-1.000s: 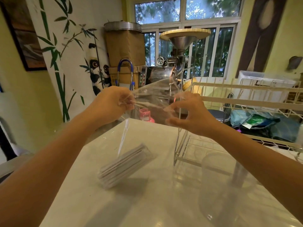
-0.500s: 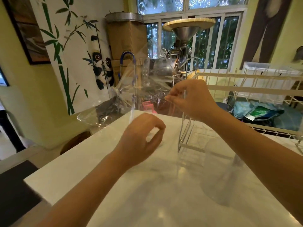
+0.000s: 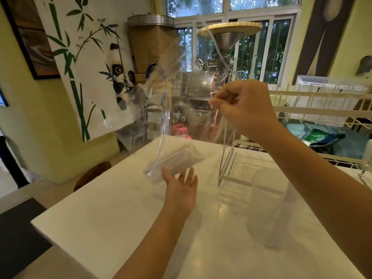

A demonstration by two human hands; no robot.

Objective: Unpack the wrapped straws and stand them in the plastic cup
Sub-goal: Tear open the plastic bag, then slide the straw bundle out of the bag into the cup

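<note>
Here the right hand (image 3: 244,108) is raised above the white table (image 3: 104,214), thumb and fingers pinched on the top edge of a clear plastic bag (image 3: 171,109) that hangs down from it, crinkled and see-through. The left hand (image 3: 182,190) sits lower, palm up and fingers spread, holding nothing, just under the bundle of wrapped straws (image 3: 173,162) lying tilted in the bottom of the bag; touch cannot be told. The clear plastic cup (image 3: 269,208) stands on the table to the right, near the right forearm, beside a white wire rack (image 3: 237,164).
</note>
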